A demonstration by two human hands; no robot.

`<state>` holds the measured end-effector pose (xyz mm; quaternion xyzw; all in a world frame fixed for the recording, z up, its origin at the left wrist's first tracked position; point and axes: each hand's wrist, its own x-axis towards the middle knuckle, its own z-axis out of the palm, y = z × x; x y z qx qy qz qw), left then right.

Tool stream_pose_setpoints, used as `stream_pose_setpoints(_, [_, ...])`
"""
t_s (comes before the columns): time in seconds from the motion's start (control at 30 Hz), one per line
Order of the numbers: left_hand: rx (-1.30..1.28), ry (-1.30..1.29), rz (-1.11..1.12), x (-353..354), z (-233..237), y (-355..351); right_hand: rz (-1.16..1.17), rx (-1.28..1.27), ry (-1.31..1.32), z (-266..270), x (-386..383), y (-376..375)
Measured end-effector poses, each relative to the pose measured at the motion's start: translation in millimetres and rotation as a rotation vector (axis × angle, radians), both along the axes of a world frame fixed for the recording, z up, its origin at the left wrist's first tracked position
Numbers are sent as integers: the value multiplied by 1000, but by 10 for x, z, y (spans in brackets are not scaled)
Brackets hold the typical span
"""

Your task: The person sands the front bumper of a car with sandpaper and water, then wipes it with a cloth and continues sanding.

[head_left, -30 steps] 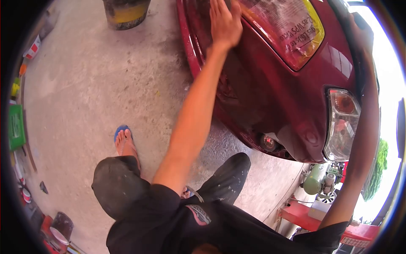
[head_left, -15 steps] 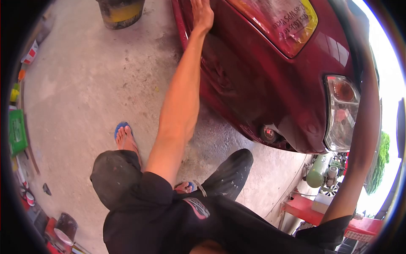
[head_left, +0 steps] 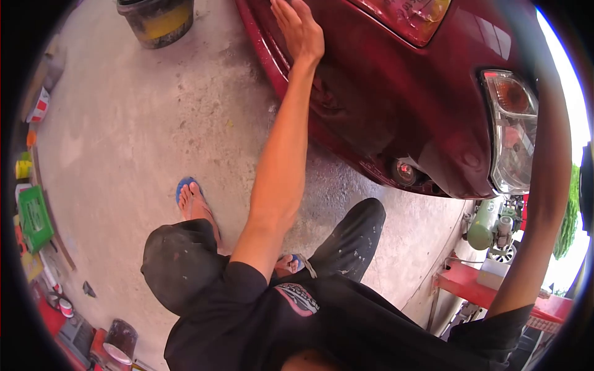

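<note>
My left hand (head_left: 300,34) lies on the dark red car bumper (head_left: 383,117), its fingers stretched out and nothing held in them. My right arm (head_left: 547,142) reaches up past the headlight (head_left: 513,130) along the car's side. At its end, the right hand is dark and smeared at the upper right edge, so its fingers cannot be made out. A round fog light (head_left: 405,172) sits low in the bumper. Above the left hand's level, a plastic-covered opening (head_left: 414,15) with lettering is cut off by the top edge.
A black bucket (head_left: 158,21) with a yellow band stands on the concrete floor (head_left: 142,117). Along the left lie a green box (head_left: 35,219) and several containers. A green compressor (head_left: 486,226) and a red metal frame (head_left: 464,281) are at right. My blue-slippered foot (head_left: 193,198) is below.
The view has shifted, so the car appears higher and the floor items lower. My left hand stays on the bumper, sitting slightly lower and further right in view.
</note>
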<state>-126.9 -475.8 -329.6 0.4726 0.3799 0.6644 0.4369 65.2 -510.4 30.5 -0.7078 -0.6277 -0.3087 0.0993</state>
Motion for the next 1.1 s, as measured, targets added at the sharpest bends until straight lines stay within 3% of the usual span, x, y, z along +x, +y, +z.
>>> stream_pose_setpoints(0.03, [5, 11, -5, -10, 39, -11, -5, 5, 3, 12, 86, -14])
stream_pose_setpoints(0.2, [164, 54, 16, 576, -164, -2017, 19, 11, -3, -20, 21, 58])
stream_pose_setpoints(0.27, [126, 24, 78, 512, -105, -1675, 22, 12, -7, 11, 34, 83])
stream_pose_setpoints(0.4, [-80, -23, -25, 63, -139, -166, 35, 37, -9, 77, 155, 57])
stream_pose_setpoints(0.5, [-6, 35, 19, 173, -207, -520, 51, 54, -10, 128, 160, 188])
stream_pose_setpoints(0.6, [132, 37, 35, 426, -167, -1648, 53, 68, -16, 167, 176, 298])
stream_pose_setpoints(0.67, [89, 23, 39, 405, -76, -1655, 50, 73, -18, 189, 187, 306])
stream_pose_setpoints(0.87, [-116, -106, -54, -93, -52, 613, 52, 94, -26, 219, 184, 332])
stream_pose_setpoints(0.97, [10, -26, 9, 39, -115, 148, 59, 122, -37, 258, 142, 334])
stream_pose_setpoints(1.07, [182, 43, 37, 196, -86, -987, 38, 168, -48, 293, 240, 394])
stream_pose_setpoints(1.1, [173, 24, 46, 221, -65, -980, 6, 146, -35, 315, 246, 397])
